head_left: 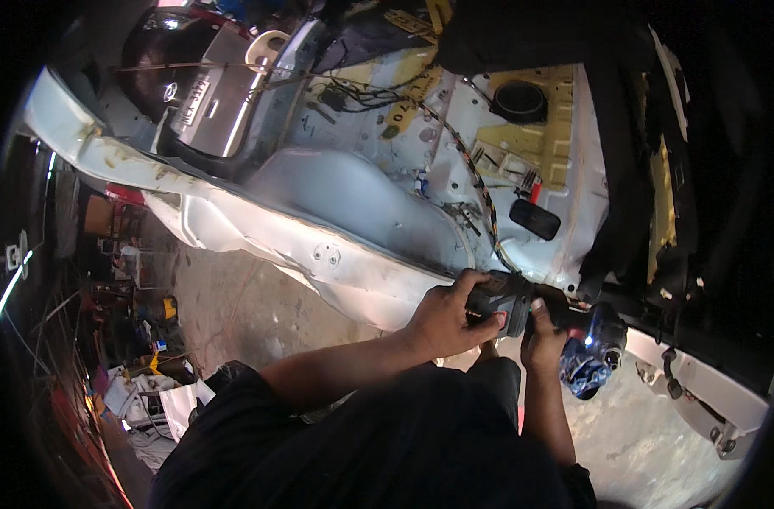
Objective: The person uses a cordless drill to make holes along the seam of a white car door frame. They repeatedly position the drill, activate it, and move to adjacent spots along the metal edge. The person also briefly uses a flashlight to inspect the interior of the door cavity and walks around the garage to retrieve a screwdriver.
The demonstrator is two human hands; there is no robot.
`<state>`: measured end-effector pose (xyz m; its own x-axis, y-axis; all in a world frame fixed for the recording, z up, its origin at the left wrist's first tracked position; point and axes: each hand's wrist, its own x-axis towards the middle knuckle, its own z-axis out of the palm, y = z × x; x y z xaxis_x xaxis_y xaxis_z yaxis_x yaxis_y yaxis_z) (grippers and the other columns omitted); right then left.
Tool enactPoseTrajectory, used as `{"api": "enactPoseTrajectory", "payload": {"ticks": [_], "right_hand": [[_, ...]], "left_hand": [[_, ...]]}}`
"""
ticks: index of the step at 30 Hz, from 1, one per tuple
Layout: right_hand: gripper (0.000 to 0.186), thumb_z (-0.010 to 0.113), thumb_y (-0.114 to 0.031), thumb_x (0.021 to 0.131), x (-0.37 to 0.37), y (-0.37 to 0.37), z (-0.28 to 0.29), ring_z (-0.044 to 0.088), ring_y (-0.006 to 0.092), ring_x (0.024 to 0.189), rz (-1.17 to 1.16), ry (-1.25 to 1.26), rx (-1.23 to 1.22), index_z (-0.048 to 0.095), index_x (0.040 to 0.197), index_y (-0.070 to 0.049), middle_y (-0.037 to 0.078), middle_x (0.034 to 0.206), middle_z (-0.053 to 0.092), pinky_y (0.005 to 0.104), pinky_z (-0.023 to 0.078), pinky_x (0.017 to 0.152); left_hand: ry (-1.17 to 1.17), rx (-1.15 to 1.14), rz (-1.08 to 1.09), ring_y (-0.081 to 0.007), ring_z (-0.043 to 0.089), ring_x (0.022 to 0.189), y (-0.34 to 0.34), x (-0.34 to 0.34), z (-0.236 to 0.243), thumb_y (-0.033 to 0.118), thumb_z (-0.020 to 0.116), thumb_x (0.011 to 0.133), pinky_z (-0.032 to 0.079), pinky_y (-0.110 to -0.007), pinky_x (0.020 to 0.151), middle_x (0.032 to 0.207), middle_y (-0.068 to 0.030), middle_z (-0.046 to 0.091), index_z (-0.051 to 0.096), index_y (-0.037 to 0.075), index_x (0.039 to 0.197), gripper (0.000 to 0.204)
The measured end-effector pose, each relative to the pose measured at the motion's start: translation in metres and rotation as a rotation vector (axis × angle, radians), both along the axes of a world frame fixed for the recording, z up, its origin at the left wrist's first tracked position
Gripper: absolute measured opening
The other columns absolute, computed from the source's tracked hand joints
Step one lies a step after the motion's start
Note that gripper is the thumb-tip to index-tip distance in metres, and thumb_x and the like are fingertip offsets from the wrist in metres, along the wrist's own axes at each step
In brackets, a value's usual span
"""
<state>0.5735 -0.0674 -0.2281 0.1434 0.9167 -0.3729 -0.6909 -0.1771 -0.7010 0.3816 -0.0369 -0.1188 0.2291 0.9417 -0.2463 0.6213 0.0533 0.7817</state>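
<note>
Cordless driver [565, 309] is held kinda sideways: battery [504, 299] gripped by left hand [440, 321] at its left end, handle [553, 297] by right hand [541, 341], nearer its head [607, 332].

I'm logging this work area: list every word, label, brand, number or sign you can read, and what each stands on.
White plate on the silver panel: characters visible, not copied here.
Oval emblem beside it: brand left unnamed.
Yellow patch in the vehicle body: dark characters, not copied.
Power tool: any label too small to read.
</note>
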Motion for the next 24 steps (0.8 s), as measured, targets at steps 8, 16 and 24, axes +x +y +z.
{"api": "enactPoseTrajectory", "payload": {"ticks": [8, 16, 24], "right_hand": [[0.057, 0.079, -0.013, 0.095, -0.001, -0.004, 0.053, 0.063, 0.0262, 0.127, 0.180, -0.376, 0.219, 0.051, 0.144, -0.001, 0.019, 0.131, 0.068, 0.0406, 0.046, 0.115], [0.039, 0.068, -0.033, 0.103, -0.017, 0.042, -0.001, 0.074, 0.0311, 0.111, 0.089, 0.587, -0.203, 0.067, 0.126, -0.003, 0.018, 0.122, 0.075, 0.0449, 0.057, 0.104], [0.030, 0.072, -0.029, 0.101, -0.040, 0.060, -0.011, 0.074, 0.0233, 0.100, -0.079, 0.319, -0.196, 0.069, 0.121, -0.006, 0.010, 0.109, 0.074, 0.0385, 0.060, 0.094]], "left_hand": [[0.019, -0.166, -0.035, -0.0350, 0.076, 0.115, -0.021, -0.020, 0.023, 0.036, 0.093, 0.084, 0.059, -0.044, 0.102, 0.126, -0.0239, 0.074, 0.032, 0.003, 0.162, 0.105], [0.125, 0.216, -0.158, -0.0390, 0.079, 0.101, -0.014, 0.021, -0.009, 0.032, 0.089, 0.087, 0.064, -0.044, 0.089, 0.115, -0.0274, 0.076, 0.042, 0.004, 0.162, 0.093], [0.118, 0.221, -0.029, -0.0315, 0.078, 0.111, 0.014, 0.017, -0.015, 0.028, 0.096, 0.079, 0.062, -0.040, 0.097, 0.124, -0.0253, 0.075, 0.048, 0.006, 0.160, 0.097]]}}
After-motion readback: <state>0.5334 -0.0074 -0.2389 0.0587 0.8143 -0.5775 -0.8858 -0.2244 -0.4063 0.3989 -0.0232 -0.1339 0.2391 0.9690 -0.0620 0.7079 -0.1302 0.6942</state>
